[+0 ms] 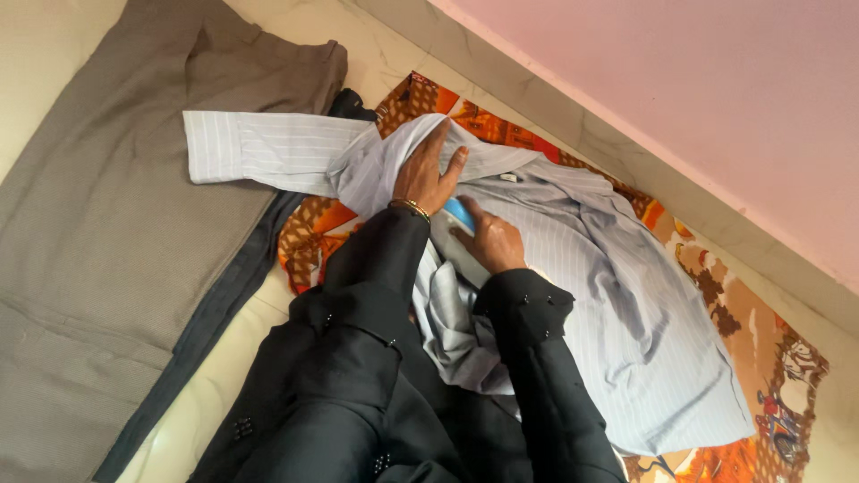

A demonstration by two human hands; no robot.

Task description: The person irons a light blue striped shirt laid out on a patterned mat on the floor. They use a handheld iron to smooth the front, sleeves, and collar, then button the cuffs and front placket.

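A pale blue striped shirt [617, 304] lies spread on an orange and brown patterned cloth [761, 358]. My left hand [428, 172] presses flat on the shirt near its shoulder, fingers apart, a gold bangle at the wrist. My right hand [494, 240] grips the blue handle [459, 213] of an iron [455, 253] resting on the shirt between my two arms. Both arms wear black sleeves. One shirt sleeve [259, 148] stretches out to the left.
Grey trousers [116, 224] lie on the floor at the left, with a dark garment [215, 304] beside them. A pink wall [698, 107] with a stone skirting runs along the upper right.
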